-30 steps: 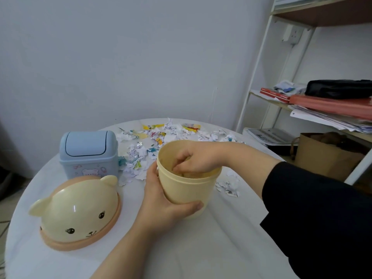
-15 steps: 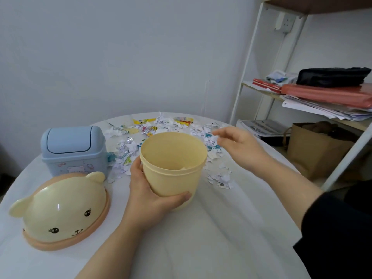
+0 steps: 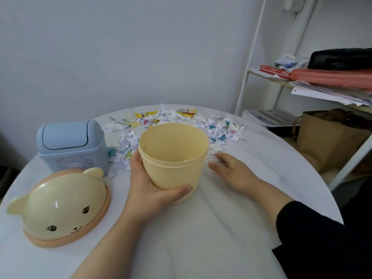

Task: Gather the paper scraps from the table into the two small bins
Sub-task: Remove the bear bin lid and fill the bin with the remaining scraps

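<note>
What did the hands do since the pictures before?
The right hand came out of the yellow bin, swung over the paper scraps, then dropped to the table just right of the bin, fingertips at the nearest scraps. The left hand still grips the yellow bin. The blue bin and the bear lid have not moved.

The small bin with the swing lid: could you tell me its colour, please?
The swing-lid bin is pale blue; head view.

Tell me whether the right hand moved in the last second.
Yes. The right hand came out of the yellow bin and down onto the table at the bin's right.
</note>
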